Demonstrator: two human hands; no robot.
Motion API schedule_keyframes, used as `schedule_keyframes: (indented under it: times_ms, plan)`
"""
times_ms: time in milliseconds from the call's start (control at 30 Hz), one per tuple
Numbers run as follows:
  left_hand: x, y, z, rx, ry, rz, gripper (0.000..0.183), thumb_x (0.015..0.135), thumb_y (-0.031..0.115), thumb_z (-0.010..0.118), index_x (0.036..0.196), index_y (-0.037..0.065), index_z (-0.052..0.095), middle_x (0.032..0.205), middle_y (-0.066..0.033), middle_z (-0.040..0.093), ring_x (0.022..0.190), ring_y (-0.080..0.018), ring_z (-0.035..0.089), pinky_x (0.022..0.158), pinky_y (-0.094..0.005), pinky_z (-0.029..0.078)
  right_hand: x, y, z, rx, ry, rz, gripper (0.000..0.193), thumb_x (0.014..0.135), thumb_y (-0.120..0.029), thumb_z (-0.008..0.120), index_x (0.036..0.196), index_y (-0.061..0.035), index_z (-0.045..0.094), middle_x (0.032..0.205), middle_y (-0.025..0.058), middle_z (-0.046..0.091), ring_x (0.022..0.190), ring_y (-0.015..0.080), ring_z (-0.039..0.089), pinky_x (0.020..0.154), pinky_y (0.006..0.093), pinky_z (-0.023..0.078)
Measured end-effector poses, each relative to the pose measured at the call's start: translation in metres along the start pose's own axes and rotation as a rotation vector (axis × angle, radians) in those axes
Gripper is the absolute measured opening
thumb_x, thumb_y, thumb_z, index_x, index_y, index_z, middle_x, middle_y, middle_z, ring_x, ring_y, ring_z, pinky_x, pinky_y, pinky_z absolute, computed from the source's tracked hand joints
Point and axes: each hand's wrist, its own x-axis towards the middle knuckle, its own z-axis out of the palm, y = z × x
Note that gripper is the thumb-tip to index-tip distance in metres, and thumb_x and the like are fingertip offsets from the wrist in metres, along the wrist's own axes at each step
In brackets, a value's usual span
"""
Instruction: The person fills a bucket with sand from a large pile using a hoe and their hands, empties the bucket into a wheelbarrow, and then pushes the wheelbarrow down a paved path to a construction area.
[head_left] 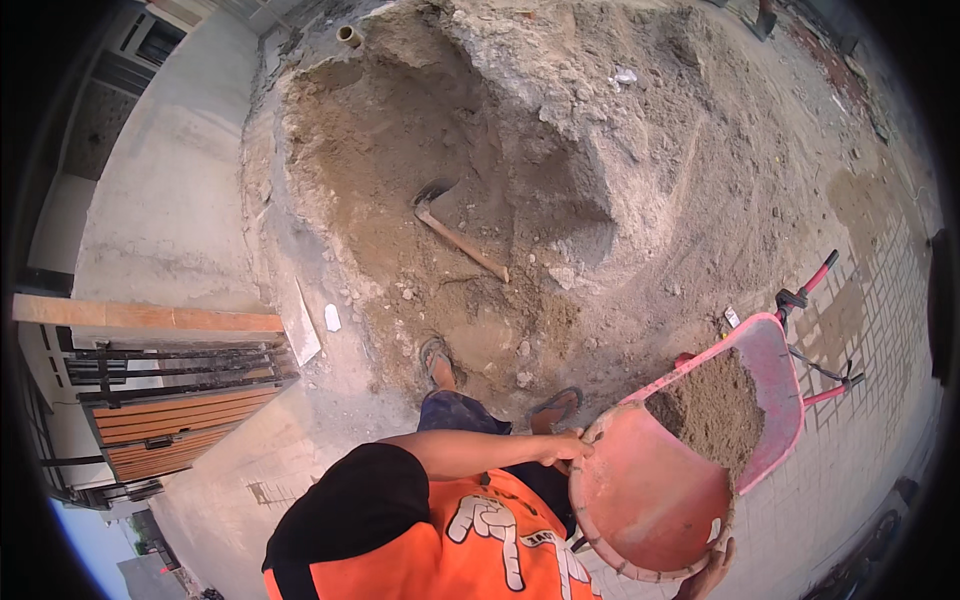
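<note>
We could see only part of the right hand [712, 570], since the red basin [640, 490] hid some of it and the lower edge cut off its forearm. The basin also blocked our view of the near part of the wheelbarrow [785, 400], and we could not tell where its own sand [715, 410] ended. We found the hoe's blade [433, 192] partly buried, and a pale scrap [625, 76] too small to identify. The lower edge cropped the orange shirt [380, 570].
</note>
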Motion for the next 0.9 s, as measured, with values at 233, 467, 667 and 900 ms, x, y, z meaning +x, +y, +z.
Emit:
schedule_keyframes:
  times_ms: [233,467,667,900]
  plan:
    - [-0.03,-0.112,-0.153,-0.321,0.445,0.261,0.051,0.083,0.018,0.064,0.126,0.004,0.04,0.09,-0.0088,0.055,0.07,-0.0193,0.059,0.053,-0.0362,0.054,0.067,0.006,0.272,-0.601,-0.564,-0.233,0.062,0.087,-0.027,0.057,0.139,0.0036,0.044,0.107,0.0117,0.057,0.089,0.0192,0.054,0.073,0.0345,0.046]
    - [-0.033,-0.238,-0.313,-0.873,0.755,0.191,0.03,0.091,0.024,0.057,0.111,0.001,0.056,0.078,-0.0085,0.06,0.062,-0.0174,0.058,0.05,-0.0351,0.048,0.059,0.209,0.545,-0.947,-0.857,-0.495,0.038,0.091,-0.032,0.057,0.102,0.004,0.061,0.06,0.0079,0.043,0.055,0.0129,0.038,0.05,0.0364,0.033]
    - [0.079,-0.341,-0.464,-0.715,1.146,0.093,0.042,0.096,0.032,0.05,0.112,-0.006,0.051,0.077,-0.0137,0.061,0.064,-0.0257,0.063,0.054,-0.0378,0.051,0.067,0.445,0.688,-1.283,-0.949,-0.741,0.039,0.089,-0.033,0.059,0.074,0.0027,0.055,0.061,0.015,0.049,0.055,0.023,0.045,0.054,0.0417,0.04]
    - [0.12,-0.378,-0.606,-0.751,1.258,0.263,0.031,0.097,0.027,0.047,0.106,-0.003,0.047,0.072,-0.0176,0.059,0.055,-0.0304,0.064,0.049,-0.0402,0.05,0.024,0.555,0.794,-1.275,-0.797,-0.647,0.039,0.087,-0.036,0.06,0.08,0.0022,0.059,0.066,0.0204,0.057,0.061,0.0363,0.055,0.06,0.0462,0.044]
